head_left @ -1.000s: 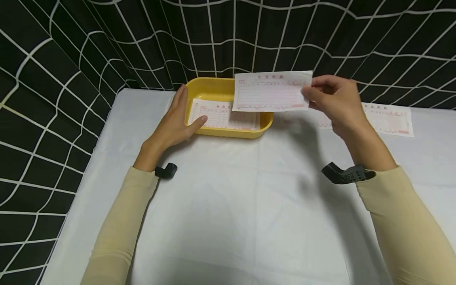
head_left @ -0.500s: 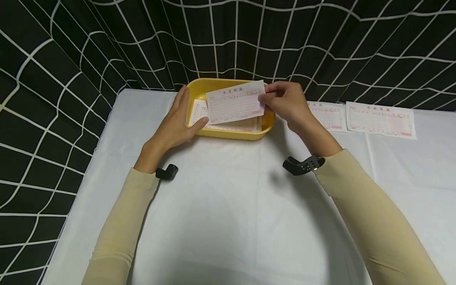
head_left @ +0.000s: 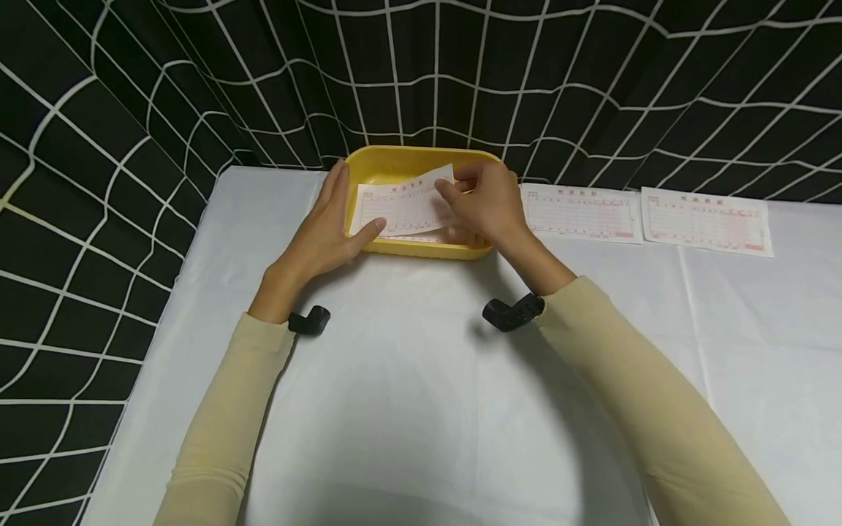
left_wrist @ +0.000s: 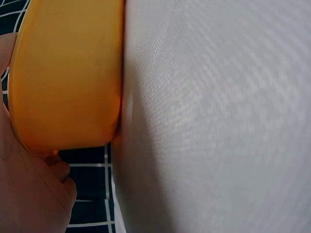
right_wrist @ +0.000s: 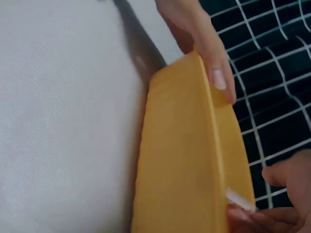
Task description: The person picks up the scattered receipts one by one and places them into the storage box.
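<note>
A yellow plastic basket (head_left: 426, 250) stands at the far side of the table. My left hand (head_left: 317, 223) grips its left end, fingers along the outside and thumb over the front rim. White receipt slips with red print lie inside; the lower slip (head_left: 364, 204) shows at the left. My right hand (head_left: 495, 204) reaches over the basket's right end and pinches another receipt slip (head_left: 411, 207) by its right edge. That slip slants over the lower one, its right side raised. In the right wrist view, my right fingers (right_wrist: 265, 218) are at the rim beside a white paper edge.
Two more receipt slips lie side by side right of the basket: a nearer slip (head_left: 579, 213) and a farther slip (head_left: 707, 221). A black cloth with a white grid (head_left: 454, 80) rises behind and left of the white-covered table (head_left: 395, 394).
My right hand has carried its receipt slip left and down into the basket, onto the slips there, uncovering the slip just right of the basket. My left hand has stayed on the basket.
</note>
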`<action>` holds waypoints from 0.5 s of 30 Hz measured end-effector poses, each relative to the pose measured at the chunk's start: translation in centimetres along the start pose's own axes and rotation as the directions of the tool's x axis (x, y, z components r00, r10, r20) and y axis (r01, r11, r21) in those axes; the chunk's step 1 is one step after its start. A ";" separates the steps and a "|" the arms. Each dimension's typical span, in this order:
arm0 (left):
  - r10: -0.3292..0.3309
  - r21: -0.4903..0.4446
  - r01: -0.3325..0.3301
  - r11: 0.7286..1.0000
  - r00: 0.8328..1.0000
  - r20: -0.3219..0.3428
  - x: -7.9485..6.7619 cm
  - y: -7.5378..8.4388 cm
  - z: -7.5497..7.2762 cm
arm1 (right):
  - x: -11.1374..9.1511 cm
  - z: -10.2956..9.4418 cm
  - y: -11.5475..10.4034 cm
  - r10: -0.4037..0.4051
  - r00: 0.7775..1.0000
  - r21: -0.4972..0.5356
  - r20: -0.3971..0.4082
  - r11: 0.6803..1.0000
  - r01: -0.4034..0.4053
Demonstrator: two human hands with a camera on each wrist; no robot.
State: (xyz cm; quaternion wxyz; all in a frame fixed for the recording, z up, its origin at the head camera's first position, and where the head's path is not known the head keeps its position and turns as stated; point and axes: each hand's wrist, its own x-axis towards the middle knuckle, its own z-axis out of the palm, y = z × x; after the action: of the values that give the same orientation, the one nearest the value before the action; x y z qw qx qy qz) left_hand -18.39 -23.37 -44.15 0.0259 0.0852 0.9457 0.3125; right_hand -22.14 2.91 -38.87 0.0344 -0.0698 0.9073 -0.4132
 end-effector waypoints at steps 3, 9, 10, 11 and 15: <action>-0.002 0.008 0.002 1.000 1.000 0.000 0.0 0.0 0.0 | -0.3 -0.3 -0.5 -0.019 0.997 -0.006 0.070 1.000 0.019; -0.009 0.006 0.009 1.000 1.000 0.002 -0.1 0.0 0.0 | -1.0 -1.9 -0.9 -0.043 0.982 -0.056 0.184 0.997 0.054; -0.008 0.005 0.008 1.000 1.000 0.002 0.0 0.0 0.0 | -1.2 -2.2 -0.7 -0.045 0.981 -0.064 0.188 0.996 0.058; -0.008 0.004 0.008 1.000 1.000 0.001 -0.1 0.0 0.0 | -1.4 -2.6 -0.5 -0.044 0.981 -0.068 0.190 0.996 0.057; -0.008 0.003 0.008 1.000 1.000 -0.003 0.0 0.1 0.1 | -2.2 -4.0 0.6 -0.086 0.983 -0.045 0.163 0.994 0.095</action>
State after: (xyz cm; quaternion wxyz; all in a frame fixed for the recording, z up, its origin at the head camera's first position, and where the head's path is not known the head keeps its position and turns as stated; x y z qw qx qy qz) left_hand -18.33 -23.23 -44.18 0.0254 0.0812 0.9466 0.3111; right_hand -20.56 6.66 -36.69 0.0868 -0.1449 0.9081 -0.3833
